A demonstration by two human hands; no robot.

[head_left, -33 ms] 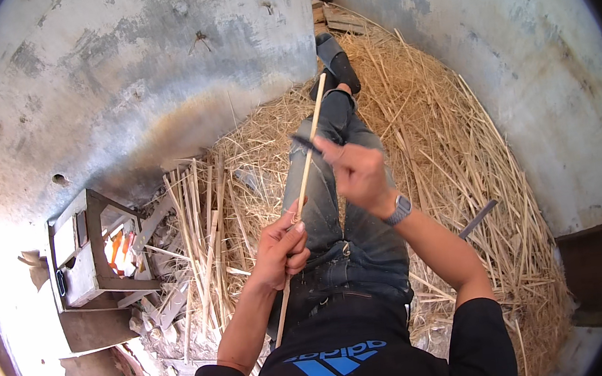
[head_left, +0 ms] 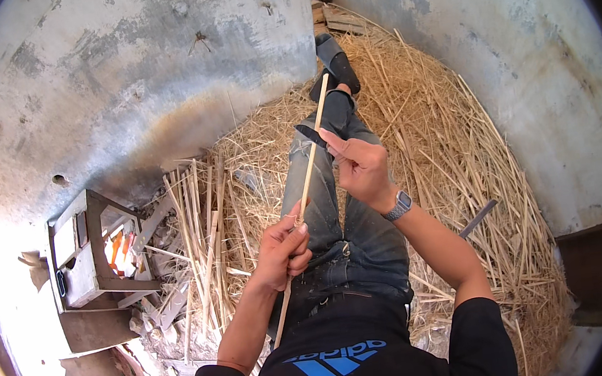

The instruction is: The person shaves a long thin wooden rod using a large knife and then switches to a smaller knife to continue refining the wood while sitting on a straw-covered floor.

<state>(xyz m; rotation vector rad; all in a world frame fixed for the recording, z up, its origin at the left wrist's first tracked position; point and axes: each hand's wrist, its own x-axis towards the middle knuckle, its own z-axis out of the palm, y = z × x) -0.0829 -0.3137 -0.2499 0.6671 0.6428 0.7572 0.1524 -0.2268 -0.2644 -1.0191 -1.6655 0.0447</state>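
Note:
A long, thin, pale wooden or bamboo stick (head_left: 308,176) slants over my lap, its far tip near my crossed feet and its lower end against my shirt. Partway along it, my left hand (head_left: 283,252) is closed around the stick, thumb on top. My right hand (head_left: 362,168), with a watch (head_left: 400,205) on the wrist, is pinched on a dark knife (head_left: 311,135). Its blade lies across the upper part of the stick, at the fingertips. The knife's handle is hidden in my fingers.
Straw and shavings (head_left: 409,96) cover the floor around my legs. Split sticks (head_left: 199,228) lean at the left beside a worn wooden stool (head_left: 94,246) on its side. A dark flat strip (head_left: 478,218) lies on the straw at right. Stained walls (head_left: 155,56) stand ahead.
My right hand and the knife have shifted slightly along the stick and look less blurred. My left hand stays in place on the stick.

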